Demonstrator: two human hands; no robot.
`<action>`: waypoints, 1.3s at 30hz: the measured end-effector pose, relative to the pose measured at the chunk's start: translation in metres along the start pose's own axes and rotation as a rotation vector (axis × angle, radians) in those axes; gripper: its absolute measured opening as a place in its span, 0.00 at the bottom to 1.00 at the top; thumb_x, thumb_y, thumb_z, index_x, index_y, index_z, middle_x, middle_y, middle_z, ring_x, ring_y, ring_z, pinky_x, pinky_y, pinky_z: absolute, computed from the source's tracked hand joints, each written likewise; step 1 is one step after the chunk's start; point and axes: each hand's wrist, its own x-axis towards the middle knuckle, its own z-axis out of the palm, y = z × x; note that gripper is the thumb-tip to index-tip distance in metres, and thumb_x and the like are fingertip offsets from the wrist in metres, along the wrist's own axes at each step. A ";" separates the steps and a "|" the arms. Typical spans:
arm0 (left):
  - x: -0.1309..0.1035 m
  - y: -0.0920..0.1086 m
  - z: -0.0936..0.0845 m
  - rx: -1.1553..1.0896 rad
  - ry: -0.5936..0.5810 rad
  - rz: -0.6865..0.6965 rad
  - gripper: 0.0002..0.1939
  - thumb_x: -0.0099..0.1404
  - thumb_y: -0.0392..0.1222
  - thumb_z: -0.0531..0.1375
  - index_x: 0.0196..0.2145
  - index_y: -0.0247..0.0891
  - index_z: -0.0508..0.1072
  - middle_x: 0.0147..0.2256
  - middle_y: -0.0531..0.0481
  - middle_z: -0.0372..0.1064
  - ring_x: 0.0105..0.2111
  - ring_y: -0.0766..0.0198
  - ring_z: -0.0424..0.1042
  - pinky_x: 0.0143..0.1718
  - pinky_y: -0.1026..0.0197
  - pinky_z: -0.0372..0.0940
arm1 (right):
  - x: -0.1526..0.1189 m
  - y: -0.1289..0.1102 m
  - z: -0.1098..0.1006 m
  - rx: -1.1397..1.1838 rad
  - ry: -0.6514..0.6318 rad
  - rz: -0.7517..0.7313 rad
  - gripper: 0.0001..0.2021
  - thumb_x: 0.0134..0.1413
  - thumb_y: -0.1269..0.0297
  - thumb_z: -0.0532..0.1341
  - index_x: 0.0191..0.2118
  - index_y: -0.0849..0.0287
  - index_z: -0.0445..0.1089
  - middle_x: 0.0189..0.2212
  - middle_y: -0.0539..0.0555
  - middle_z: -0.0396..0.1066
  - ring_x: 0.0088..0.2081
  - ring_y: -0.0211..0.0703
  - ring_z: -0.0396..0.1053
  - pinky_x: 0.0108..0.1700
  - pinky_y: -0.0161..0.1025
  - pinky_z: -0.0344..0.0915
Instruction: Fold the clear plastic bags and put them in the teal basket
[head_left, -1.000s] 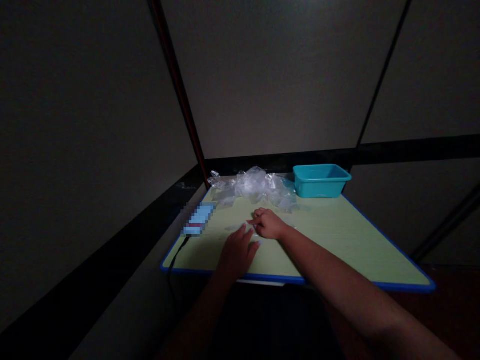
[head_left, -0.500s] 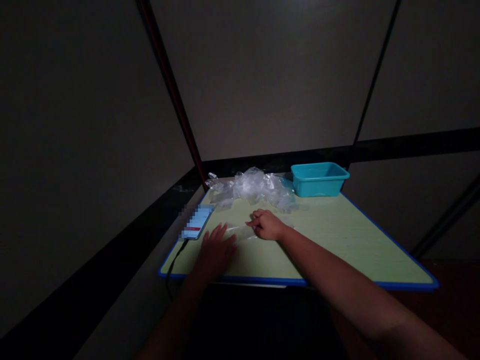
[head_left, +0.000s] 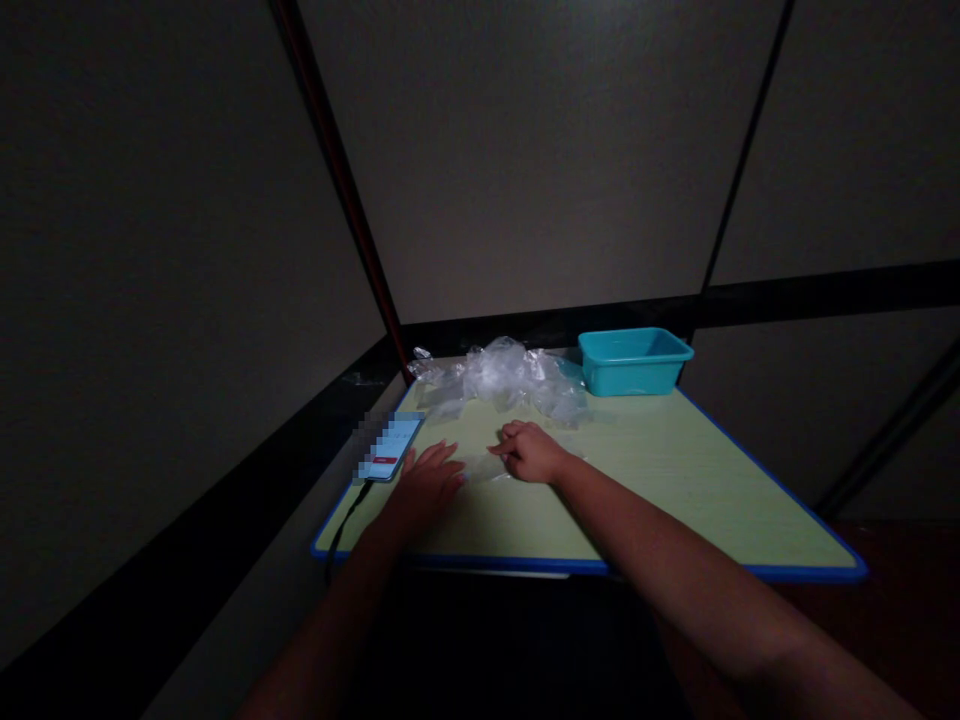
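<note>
A clear plastic bag (head_left: pixel 484 468) lies flat on the table in front of me, its outline hard to make out in the dim light. My left hand (head_left: pixel 427 485) rests at its left end, palm down with the fingers spread and the thumb side touching the plastic. On the bag's right part sits my right hand (head_left: pixel 531 453), its fingers curled in and the index finger or thumb pointing left. The plastic passes under that hand and shows a little to its right. What lies beneath the right palm is hidden.
A crumpled heap of clear plastic bags (head_left: pixel 506 375) covers the table's back left. Beside it stands a turquoise bin (head_left: pixel 634 372). A phone (head_left: pixel 394 447) with a cable lies at the left edge. The light green table (head_left: pixel 675 480) has a blue rim; walls stand behind and left.
My left hand has shifted slightly up and left, its fingers still spread. The right hand stays in place on the bag. The whole view has moved a little.
</note>
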 end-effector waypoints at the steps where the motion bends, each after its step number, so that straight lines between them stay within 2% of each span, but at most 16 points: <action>1: -0.001 -0.002 0.000 -0.009 0.012 0.005 0.17 0.68 0.45 0.46 0.47 0.44 0.71 0.57 0.47 0.59 0.59 0.55 0.54 0.58 0.38 0.46 | 0.000 0.000 0.000 0.000 -0.004 0.001 0.16 0.47 0.70 0.57 0.42 0.53 0.75 0.29 0.54 0.67 0.37 0.44 0.63 0.38 0.39 0.57; 7: -0.004 -0.006 0.000 -0.031 0.007 0.034 0.17 0.68 0.46 0.47 0.46 0.47 0.73 0.57 0.49 0.61 0.58 0.56 0.55 0.58 0.41 0.48 | 0.000 -0.002 -0.003 0.015 -0.030 0.034 0.16 0.47 0.69 0.57 0.43 0.54 0.75 0.30 0.55 0.67 0.38 0.45 0.63 0.40 0.40 0.57; 17: -0.005 -0.012 0.002 -0.062 -0.003 0.045 0.19 0.69 0.43 0.45 0.51 0.40 0.67 0.56 0.46 0.61 0.58 0.59 0.57 0.58 0.42 0.51 | 0.000 -0.004 -0.005 0.023 -0.036 0.039 0.16 0.47 0.69 0.57 0.43 0.55 0.75 0.30 0.55 0.67 0.38 0.45 0.63 0.39 0.40 0.57; 22: -0.002 -0.011 0.001 -0.174 0.025 0.056 0.21 0.69 0.43 0.43 0.51 0.35 0.68 0.54 0.44 0.64 0.55 0.61 0.61 0.57 0.51 0.56 | 0.000 -0.004 -0.006 0.047 -0.039 0.051 0.16 0.47 0.69 0.58 0.43 0.54 0.75 0.31 0.55 0.66 0.39 0.46 0.62 0.41 0.41 0.58; 28: 0.001 -0.014 0.002 -0.295 0.013 -0.034 0.24 0.68 0.47 0.42 0.52 0.32 0.67 0.54 0.44 0.64 0.54 0.62 0.63 0.58 0.54 0.56 | -0.001 -0.005 -0.006 0.065 0.001 0.023 0.18 0.47 0.66 0.60 0.47 0.53 0.72 0.41 0.56 0.67 0.44 0.48 0.61 0.45 0.45 0.58; 33: 0.003 -0.018 0.004 -0.304 -0.014 -0.038 0.26 0.68 0.49 0.42 0.51 0.32 0.69 0.54 0.44 0.64 0.55 0.60 0.62 0.58 0.54 0.55 | 0.000 -0.005 -0.004 0.082 -0.046 0.000 0.21 0.53 0.66 0.56 0.54 0.54 0.65 0.52 0.57 0.65 0.53 0.50 0.59 0.51 0.51 0.55; 39: 0.003 -0.022 0.004 -0.269 -0.024 -0.006 0.25 0.68 0.49 0.42 0.49 0.34 0.71 0.54 0.45 0.65 0.56 0.59 0.61 0.58 0.53 0.55 | 0.000 -0.004 -0.003 0.078 -0.087 -0.010 0.22 0.52 0.66 0.57 0.55 0.52 0.65 0.56 0.57 0.62 0.56 0.51 0.57 0.54 0.54 0.52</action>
